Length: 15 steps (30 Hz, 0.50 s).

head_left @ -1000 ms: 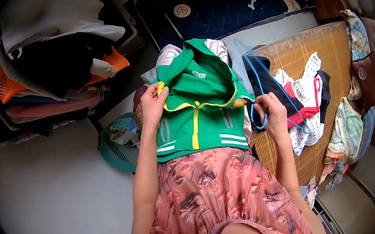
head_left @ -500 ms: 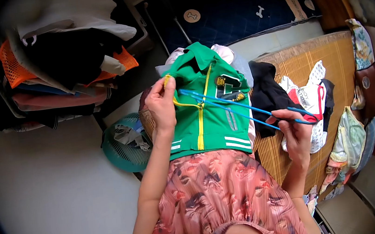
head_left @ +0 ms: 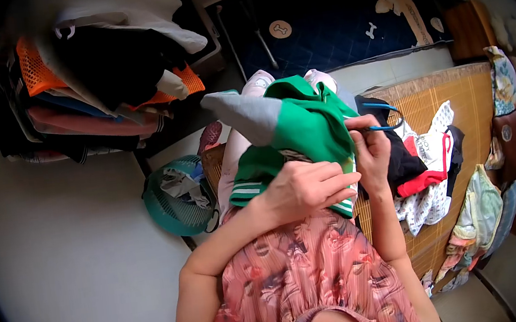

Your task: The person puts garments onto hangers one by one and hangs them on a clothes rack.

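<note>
A green zip-up jacket (head_left: 312, 128) with white-striped hems lies bunched over my lap. One of its sleeves, grey toward the end (head_left: 242, 114), is flung up to the left. My left hand (head_left: 306, 184) is closed at the jacket's lower right edge, its fingers pressed together; the fingertips are partly hidden. Just above it, my right hand (head_left: 371, 150) grips a blue clothes hanger (head_left: 389, 125) beside the jacket's right edge. Only the looped end of the hanger shows; cloth and fingers cover the remainder.
Right of my lap, black clothing (head_left: 400, 166) and a white-and-red garment (head_left: 431, 152) lie on a bamboo mat (head_left: 469, 93). A teal basket (head_left: 178, 219) holding cloth stands at left. Piled clothes (head_left: 104, 115) and an orange mesh basket (head_left: 38, 72) are farther back.
My left hand has moved down and right, from the collar to the lower edge. The jacket, flat before, is now folded over with its grey sleeve up. The hanger has shifted up and left.
</note>
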Each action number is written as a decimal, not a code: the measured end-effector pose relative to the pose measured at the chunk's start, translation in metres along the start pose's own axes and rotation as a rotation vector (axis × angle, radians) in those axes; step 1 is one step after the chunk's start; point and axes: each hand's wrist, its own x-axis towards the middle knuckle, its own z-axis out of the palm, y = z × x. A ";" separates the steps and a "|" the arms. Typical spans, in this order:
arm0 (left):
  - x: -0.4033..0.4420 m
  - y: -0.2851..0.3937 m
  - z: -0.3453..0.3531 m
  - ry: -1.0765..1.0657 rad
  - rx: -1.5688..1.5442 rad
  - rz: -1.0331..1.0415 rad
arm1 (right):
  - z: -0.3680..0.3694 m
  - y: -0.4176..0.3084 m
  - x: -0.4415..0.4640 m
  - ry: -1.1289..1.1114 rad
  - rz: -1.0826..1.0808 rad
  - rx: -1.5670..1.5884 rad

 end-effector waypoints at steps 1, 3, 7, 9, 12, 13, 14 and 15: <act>0.003 0.000 -0.015 0.021 0.030 0.013 | -0.007 0.000 -0.001 -0.034 0.054 0.161; 0.004 0.003 -0.049 0.180 0.243 -0.002 | -0.018 0.001 -0.002 -0.106 0.090 0.352; -0.002 -0.028 -0.103 0.437 0.321 -0.196 | -0.037 0.016 0.005 -0.155 0.051 0.425; -0.017 -0.045 -0.116 0.211 -0.010 -0.387 | -0.041 0.021 0.007 -0.128 0.048 0.452; -0.045 -0.057 -0.117 0.194 0.003 -0.393 | -0.051 0.026 0.013 -0.111 0.038 0.479; -0.049 -0.044 -0.126 0.219 -0.081 -0.468 | -0.056 0.028 0.012 -0.107 0.060 0.522; -0.052 -0.033 -0.133 0.244 -0.166 -0.544 | -0.058 0.028 0.012 -0.102 0.083 0.564; -0.053 -0.030 -0.132 0.337 -0.218 -0.453 | -0.056 0.025 0.013 -0.107 0.129 0.484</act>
